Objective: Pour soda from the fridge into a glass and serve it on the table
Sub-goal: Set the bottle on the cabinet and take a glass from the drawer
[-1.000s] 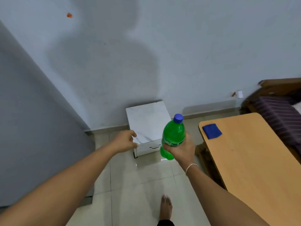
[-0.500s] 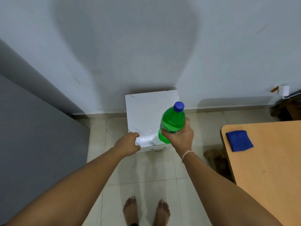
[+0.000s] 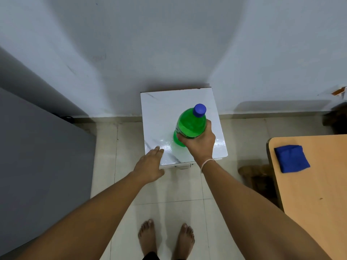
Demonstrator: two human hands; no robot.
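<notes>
bottle (image 3: 189, 124) now over stand (image 3: 161, 117), closer

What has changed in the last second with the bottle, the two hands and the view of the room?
The right hand has carried the green bottle forward and down over the white cabinet. The left hand opened, fingers now at the cabinet's front edge. The view tilted down. Cap on, grip unchanged, blue cloth unmoved on the table.
</notes>
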